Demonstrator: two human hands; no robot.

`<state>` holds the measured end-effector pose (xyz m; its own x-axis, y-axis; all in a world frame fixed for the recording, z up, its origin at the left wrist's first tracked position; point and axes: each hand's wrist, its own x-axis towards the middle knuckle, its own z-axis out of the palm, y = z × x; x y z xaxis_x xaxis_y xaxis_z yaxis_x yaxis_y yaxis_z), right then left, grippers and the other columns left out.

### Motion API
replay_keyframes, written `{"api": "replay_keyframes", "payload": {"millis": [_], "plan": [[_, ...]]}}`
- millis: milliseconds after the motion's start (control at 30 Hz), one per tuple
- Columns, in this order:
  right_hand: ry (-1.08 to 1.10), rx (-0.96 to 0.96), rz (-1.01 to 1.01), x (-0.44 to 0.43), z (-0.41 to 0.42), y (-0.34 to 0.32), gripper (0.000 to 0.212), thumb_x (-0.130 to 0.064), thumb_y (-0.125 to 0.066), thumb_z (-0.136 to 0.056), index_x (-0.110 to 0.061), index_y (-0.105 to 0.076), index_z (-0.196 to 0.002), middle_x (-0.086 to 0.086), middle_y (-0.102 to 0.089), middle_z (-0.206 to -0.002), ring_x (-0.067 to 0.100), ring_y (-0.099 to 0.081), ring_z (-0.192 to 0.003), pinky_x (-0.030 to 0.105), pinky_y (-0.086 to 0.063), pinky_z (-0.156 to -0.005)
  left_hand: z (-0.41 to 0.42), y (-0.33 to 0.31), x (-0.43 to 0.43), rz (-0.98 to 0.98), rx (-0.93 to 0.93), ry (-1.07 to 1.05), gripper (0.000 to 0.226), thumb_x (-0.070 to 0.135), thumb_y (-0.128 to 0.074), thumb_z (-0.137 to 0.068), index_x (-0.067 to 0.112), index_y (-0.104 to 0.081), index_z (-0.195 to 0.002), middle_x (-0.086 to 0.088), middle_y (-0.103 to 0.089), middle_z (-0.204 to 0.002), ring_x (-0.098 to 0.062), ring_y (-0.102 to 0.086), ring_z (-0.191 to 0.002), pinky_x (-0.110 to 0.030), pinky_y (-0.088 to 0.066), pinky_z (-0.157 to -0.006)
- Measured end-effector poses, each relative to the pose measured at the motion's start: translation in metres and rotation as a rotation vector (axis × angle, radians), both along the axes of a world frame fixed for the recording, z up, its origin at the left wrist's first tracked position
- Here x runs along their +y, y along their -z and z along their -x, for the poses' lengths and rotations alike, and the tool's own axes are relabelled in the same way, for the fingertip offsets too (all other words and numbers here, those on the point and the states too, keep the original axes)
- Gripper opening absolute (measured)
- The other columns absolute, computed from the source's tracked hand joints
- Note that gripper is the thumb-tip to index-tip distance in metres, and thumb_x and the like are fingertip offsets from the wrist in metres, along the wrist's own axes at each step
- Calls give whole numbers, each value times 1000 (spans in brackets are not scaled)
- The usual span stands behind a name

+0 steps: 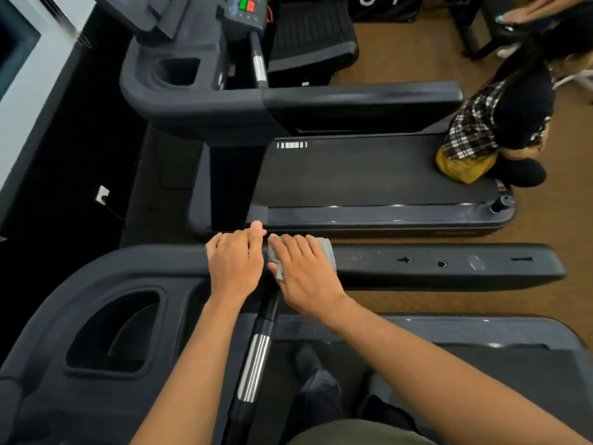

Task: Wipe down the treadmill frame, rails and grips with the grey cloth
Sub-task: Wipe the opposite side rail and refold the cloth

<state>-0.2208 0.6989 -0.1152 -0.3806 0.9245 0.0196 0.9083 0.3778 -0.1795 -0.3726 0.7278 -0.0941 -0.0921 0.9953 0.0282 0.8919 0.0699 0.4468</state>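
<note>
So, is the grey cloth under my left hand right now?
No, the grey cloth sits under the right hand on the rail; the left hand rests bare beside it.

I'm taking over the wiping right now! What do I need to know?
Left hand: rests on the side rail, holding nothing.
Right hand: presses the grey cloth flat on the same rail, right beside the left hand.
Done: can't tell which parts are already wiped.
Left: smudges show further right along the rail. The silver-striped grip below the hands and the rest of the frame probably need wiping too.
</note>
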Motion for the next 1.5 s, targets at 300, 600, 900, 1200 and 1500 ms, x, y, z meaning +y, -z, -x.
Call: {"api": "replay_keyframes", "payload": {"millis": [300, 600, 900, 1200, 1500], "plan": [[201, 137, -75, -35, -136, 7, 47, -32, -37, -109, -8, -46, -148, 9, -56, -139, 28, -52, -127, 44, -33, -119, -25, 11, -7, -17, 78, 68, 64, 48, -23, -112, 22, -81, -109, 2, -79, -96, -22, -68, -103, -47, -35, -114], [324, 176, -38, -36, -173, 1, 47, -32, -32, -108, -10, -54, -143, 6, -62, -135, 26, -54, -124, 43, -35, -117, -47, -8, -23, 20, 9, 14, 62, 52, -24, -112, 19, -76, -112, -3, -75, -110, -29, -64, -116, -49, -33, -113], [109, 79, -95, -36, -100, 17, 58, -37, -30, -109, -7, -32, -159, 15, -40, -160, 37, -35, -147, 53, -20, -125, -86, -23, -47, -3, -118, -36, 53, 52, -27, -111, 26, -70, -130, -1, -70, -131, -25, -58, -130, -48, -29, -119], [116, 179, -198, -47, -185, 20, 44, -25, -40, -107, -9, -49, -147, 10, -56, -144, 31, -49, -136, 48, -30, -122, -138, -4, -44, 74, 122, 133, 44, 39, -51, -105, 23, -59, -145, -6, -50, -157, -29, -46, -144, -49, -25, -122], [370, 225, -215, -74, -329, 17, 34, -18, -47, -103, -14, -55, -136, 4, -59, -132, 25, -52, -127, 42, -32, -120, -172, 6, -49, 87, 111, 176, 47, 46, -48, -105, 24, -58, -145, -4, -54, -154, -25, -46, -145, -47, -23, -124]]}}
